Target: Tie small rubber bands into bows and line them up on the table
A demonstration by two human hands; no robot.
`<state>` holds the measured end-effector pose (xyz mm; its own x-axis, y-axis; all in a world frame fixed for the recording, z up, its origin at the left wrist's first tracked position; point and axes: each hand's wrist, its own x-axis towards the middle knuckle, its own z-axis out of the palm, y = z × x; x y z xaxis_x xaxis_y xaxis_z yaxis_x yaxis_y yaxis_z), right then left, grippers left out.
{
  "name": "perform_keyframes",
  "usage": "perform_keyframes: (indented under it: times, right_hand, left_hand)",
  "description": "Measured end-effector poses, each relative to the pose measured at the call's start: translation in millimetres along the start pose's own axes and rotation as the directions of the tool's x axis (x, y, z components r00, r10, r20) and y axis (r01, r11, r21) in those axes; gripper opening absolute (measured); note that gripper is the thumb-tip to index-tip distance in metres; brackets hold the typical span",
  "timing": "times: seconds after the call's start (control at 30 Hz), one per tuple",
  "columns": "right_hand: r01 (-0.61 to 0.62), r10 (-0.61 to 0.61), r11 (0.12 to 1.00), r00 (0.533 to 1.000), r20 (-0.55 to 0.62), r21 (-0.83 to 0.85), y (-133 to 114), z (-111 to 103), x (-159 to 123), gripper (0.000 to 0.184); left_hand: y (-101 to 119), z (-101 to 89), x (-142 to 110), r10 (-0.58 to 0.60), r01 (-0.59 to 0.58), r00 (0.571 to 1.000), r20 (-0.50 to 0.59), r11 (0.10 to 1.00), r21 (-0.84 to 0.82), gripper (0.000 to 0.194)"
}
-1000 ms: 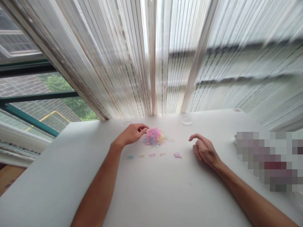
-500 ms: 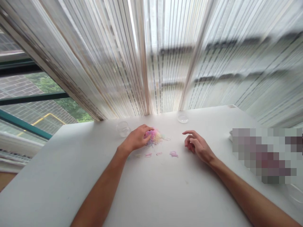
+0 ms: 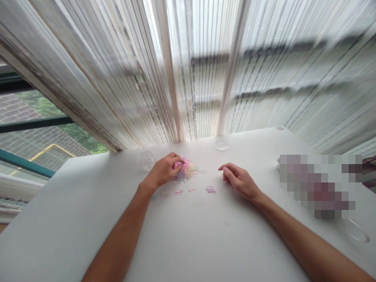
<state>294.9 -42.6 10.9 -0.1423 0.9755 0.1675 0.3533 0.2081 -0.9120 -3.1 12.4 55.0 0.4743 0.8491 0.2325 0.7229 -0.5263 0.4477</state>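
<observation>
Pastel bands, a whole tangled heap of them, are sitting out on a white table, toward the far edge. So, from the head cam: the left hand is right at the heap's left side, thumb and fingertips close together among the strands. Can't tell if they've actually pinched one.

Right hand is off to the right of the heap, apart from it, fingers curled in together with the thumb up against the index.

Nearer the person there's a loose row: a bit of teal, something pale and creamy, pink bands, a lone pink one and a purple cluster. Behind the left hand stands a clear container, and a clear round dish or lid lies near the curtain.
</observation>
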Motion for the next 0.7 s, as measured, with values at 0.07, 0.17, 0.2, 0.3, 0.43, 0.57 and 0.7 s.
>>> perform_keyframes:
  times: [0.07, 0.17, 0.2, 0.3, 0.43, 0.57, 0.7]
  right_hand:
    - [0.004, -0.004, 1.0, 1.0, 0.0, -0.012, 0, 0, 0, 0.036]
    - [0.0, 0.0, 1.0, 1.0, 0.005, -0.029, -1, 0, -1, 0.036]
    - [-0.002, 0.003, 0.999, 1.0, 0.007, -0.036, -1, 0, -1, 0.037]
    - [-0.008, 0.009, 0.999, 1.0, 0.012, -0.054, -2, -1, -1, 0.037]
    - [0.0, 0.001, 0.998, 1.0, 0.019, -0.068, -3, -1, 0, 0.038]
    - [0.012, -0.01, 0.996, 1.0, 0.018, -0.089, -4, 0, -1, 0.039]
    - [0.034, -0.032, 0.993, 0.999, 0.017, -0.116, -3, 1, -1, 0.04]
  left_hand:
    - [-1, -3.2, 0, 0.008, -0.01, 1.0, -0.03, 0.998, -0.059, 0.024]
    - [-1, -9.2, 1, -0.029, 0.02, 0.997, -0.069, 0.992, -0.125, 0.025]
    - [0, -11.2, 1, -0.056, 0.045, 0.995, -0.077, 0.989, -0.138, 0.026]
    - [1, -15.1, 1, -0.15, 0.129, 0.984, -0.096, 0.972, -0.198, 0.029]
    - [3, -17.4, 2, -0.221, 0.174, 0.974, -0.055, 0.877, -0.449, 0.04]
    - [11, -22.7, 2, -0.217, 0.166, 0.976, -0.013, 0.78, -0.603, 0.044]
    - [24, -26.6, -7, -0.217, 0.178, 0.976, 0.007, 0.78, -0.601, 0.044]
